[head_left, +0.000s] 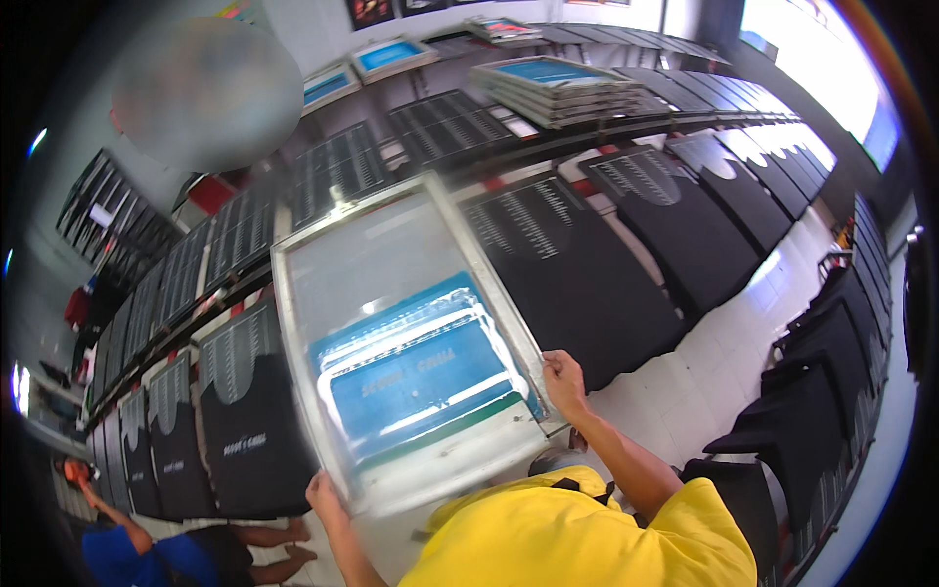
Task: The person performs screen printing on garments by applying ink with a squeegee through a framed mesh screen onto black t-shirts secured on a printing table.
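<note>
I hold a large screen-printing frame [391,264] with a metal rim, pale mesh and a blue stencil patch in its lower half. It is tilted and slightly blurred, above a long row of printing boards. My left hand [328,494] grips its near left corner. My right hand [564,377] grips the near right corner of the rim. A black T-shirt [245,421] with white print lies on the board just left of the frame. Another black T-shirt [577,274] lies just to the right. My yellow shirt [577,538] fills the bottom edge.
Rows of boards with black T-shirts run left to right, with more along the right side [831,362]. A stack of screens [558,88] rests on the far row. A white tiled aisle [724,362] runs between rows. A person in blue [108,548] crouches at lower left.
</note>
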Tool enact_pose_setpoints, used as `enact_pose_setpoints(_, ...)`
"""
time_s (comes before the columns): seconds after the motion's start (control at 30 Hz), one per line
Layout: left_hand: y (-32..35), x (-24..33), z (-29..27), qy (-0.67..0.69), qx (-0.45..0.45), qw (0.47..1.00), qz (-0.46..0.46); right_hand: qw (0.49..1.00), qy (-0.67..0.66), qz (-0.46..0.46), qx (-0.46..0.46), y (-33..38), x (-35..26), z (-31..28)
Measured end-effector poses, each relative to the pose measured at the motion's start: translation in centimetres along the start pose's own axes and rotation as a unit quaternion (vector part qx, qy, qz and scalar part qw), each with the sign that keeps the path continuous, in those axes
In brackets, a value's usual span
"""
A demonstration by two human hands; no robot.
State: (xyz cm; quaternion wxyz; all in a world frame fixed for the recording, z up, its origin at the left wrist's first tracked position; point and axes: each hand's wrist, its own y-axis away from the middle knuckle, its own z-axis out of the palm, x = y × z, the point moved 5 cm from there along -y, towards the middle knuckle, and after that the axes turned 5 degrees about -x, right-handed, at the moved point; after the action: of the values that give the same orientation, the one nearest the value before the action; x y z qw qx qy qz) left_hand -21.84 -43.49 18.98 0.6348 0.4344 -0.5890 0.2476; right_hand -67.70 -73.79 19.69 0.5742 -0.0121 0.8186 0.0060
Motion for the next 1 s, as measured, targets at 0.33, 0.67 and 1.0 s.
enact_pose_setpoints(0.33,-1.7,-1.7,0.9,-0.022,-0.013,1.0,0.009,0.998,0.033,-0.02,0.051,1.6,1.9,0.4)
enact_pose_setpoints(0.67,-1.4,-6.5,4.2,-0.064,-0.045,0.997,0.01,0.998,0.019,0.014,0.062,1.0,5.6,-4.4)
enact_pose_setpoints(1.0,-0.2,-4.9,6.1,-0.066,-0.035,0.997,0.034,0.997,0.034,0.061,0.034,-0.4,5.0,-4.4)
